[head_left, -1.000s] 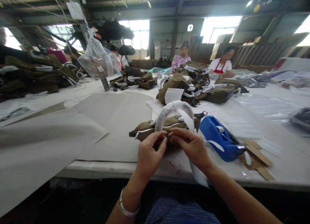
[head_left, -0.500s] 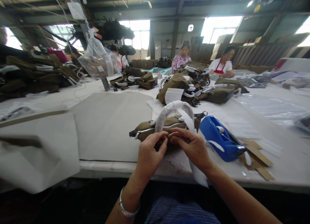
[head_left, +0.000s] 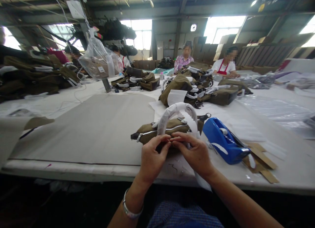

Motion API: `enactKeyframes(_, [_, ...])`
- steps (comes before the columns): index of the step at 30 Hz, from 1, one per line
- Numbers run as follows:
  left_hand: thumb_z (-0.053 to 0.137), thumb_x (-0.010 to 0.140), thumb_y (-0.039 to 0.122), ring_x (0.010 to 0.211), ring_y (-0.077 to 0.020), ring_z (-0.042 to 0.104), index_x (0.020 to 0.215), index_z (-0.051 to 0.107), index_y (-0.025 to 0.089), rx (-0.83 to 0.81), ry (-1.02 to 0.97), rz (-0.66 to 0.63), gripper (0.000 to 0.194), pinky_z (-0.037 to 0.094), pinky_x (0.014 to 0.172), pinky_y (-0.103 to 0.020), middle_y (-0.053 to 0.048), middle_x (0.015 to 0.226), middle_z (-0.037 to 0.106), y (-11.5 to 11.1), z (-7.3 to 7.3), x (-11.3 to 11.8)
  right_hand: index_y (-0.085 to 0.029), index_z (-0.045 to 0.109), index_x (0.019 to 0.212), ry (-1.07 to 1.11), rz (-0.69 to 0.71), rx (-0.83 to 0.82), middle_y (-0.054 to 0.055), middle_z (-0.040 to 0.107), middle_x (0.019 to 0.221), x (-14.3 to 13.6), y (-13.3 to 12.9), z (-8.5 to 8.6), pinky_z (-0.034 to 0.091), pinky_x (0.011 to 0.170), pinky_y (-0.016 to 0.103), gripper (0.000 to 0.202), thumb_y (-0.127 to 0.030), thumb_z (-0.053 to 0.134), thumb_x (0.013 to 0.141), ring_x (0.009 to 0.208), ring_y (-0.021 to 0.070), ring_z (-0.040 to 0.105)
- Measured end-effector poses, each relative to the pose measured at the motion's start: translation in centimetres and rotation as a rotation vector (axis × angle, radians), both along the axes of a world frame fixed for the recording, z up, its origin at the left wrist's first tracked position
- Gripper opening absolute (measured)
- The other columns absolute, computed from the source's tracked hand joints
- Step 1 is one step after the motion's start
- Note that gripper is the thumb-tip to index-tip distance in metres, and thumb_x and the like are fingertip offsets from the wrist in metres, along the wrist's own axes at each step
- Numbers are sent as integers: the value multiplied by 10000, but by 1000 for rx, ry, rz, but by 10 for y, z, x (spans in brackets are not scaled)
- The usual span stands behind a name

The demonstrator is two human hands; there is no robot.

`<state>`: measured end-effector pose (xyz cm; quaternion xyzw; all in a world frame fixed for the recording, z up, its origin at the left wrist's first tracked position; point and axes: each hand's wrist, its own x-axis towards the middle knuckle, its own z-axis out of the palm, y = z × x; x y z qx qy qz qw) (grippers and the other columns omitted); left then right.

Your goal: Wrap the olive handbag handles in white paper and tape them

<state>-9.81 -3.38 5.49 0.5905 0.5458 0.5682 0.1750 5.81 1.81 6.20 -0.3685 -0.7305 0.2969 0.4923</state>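
An olive-brown handbag (head_left: 147,129) with a silver zipper lies on the table in front of me. Its handle (head_left: 169,112) stands up, wrapped in white padding. My left hand (head_left: 155,155) and my right hand (head_left: 194,150) meet at the bag's near side, thumbs and forefingers pinched with the tips almost touching. What the fingertips pinch is too small or hidden to make out. A strip of white wrap (head_left: 201,180) hangs over the table edge below my right hand. Right of the bag stands a blue tape dispenser (head_left: 218,141).
Flattened brown cardboard (head_left: 264,157) lies beside the dispenser. Piled olive bags (head_left: 177,85) with wrapped handles sit beyond, and another heap (head_left: 27,78) is far left. A grey sheet (head_left: 98,129) covers the table to the left. Co-workers (head_left: 223,67) are across the table.
The large pale sheet at the left has been drawn away leftward, exposing more of the table and its edge. My hands have drawn slightly closer together at the bag.
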Motion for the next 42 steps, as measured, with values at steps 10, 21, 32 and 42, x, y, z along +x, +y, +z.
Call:
enactKeyframes(10, [705, 897, 192, 845, -151, 712, 983, 731, 230, 23, -81, 15, 98, 570, 801, -256, 6, 913, 755, -2, -4, 3, -279, 758, 1084, -42, 42, 139, 2, 792, 1033, 4, -4, -6, 602, 886, 312, 170, -252, 665, 944, 912, 188, 755])
enactKeyframes(21, [631, 930, 483, 1345, -288, 544, 1485, 393, 224, -77, -56, 319, 657, 516, 1036, -422, -166, 1435, 555, -2, -84, -40, -188, 637, 1269, -60, -280, -109, 145, 697, 1267, 65, 56, -50, 531, 968, 441, 550, -615, 433, 989, 1196, 310, 649])
enactKeyframes(32, [439, 958, 662, 951, -357, 692, 1095, 640, 185, -434, 630, 577, 536, 554, 740, -455, -136, 1089, 710, -20, 15, -51, -165, 749, 779, -901, -424, -128, 198, 753, 786, 60, 51, 13, 490, 643, 374, 681, -606, 291, 1022, 808, 347, 741])
enactKeyframes(42, [504, 1000, 251, 1244, -293, 629, 1278, 643, 202, -74, 849, 169, 315, 482, 1083, -454, -122, 1330, 680, 40, 8, -43, -80, 536, 1443, -620, -136, 240, 205, 553, 1467, 29, 50, -12, 461, 1114, 481, 554, -376, 524, 975, 1364, 343, 528])
